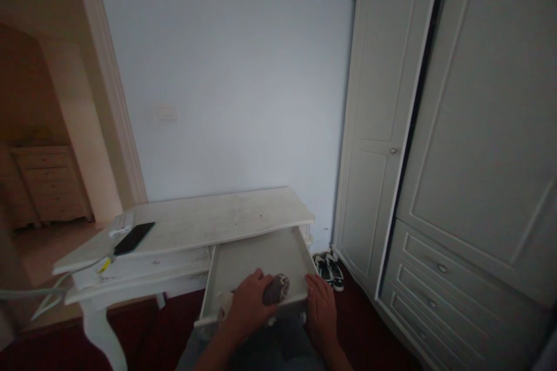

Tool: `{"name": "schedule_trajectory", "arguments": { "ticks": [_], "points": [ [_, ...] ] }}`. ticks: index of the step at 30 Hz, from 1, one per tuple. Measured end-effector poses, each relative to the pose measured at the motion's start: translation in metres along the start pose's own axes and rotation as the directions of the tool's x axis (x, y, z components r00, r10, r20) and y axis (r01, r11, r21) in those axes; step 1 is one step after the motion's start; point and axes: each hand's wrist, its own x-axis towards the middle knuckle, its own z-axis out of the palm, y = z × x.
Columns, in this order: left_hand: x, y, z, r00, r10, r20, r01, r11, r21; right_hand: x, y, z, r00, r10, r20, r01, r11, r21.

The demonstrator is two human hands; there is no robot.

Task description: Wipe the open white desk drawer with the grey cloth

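Note:
A white desk (209, 220) stands against the wall with its right drawer (261, 255) pulled out. My left hand (248, 304) reaches over the drawer's front edge, fingers curled round a small dark rolled cloth item (277, 288) that looks like socks. My right hand (321, 310) rests on the drawer's front right corner, fingers lying flat and together over the rim. The drawer's floor behind the hands looks bare.
A black phone (134, 237) and a white charger (122, 224) with a cable lie on the desk's left end. A white wardrobe (456, 156) with lower drawers fills the right. Sneakers (329, 269) sit on the dark red floor by the wall. A doorway (47, 127) opens at left.

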Motion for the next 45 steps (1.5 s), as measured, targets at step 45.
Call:
{"name": "schedule_trajectory", "arguments": {
  "ticks": [45],
  "points": [
    [-0.031,-0.091,0.002,0.979,-0.084,-0.187,0.058,0.989,-0.138,0.005,-0.009,-0.011,1.0,-0.022,0.0,0.022,0.999,0.03]
  ]
}}
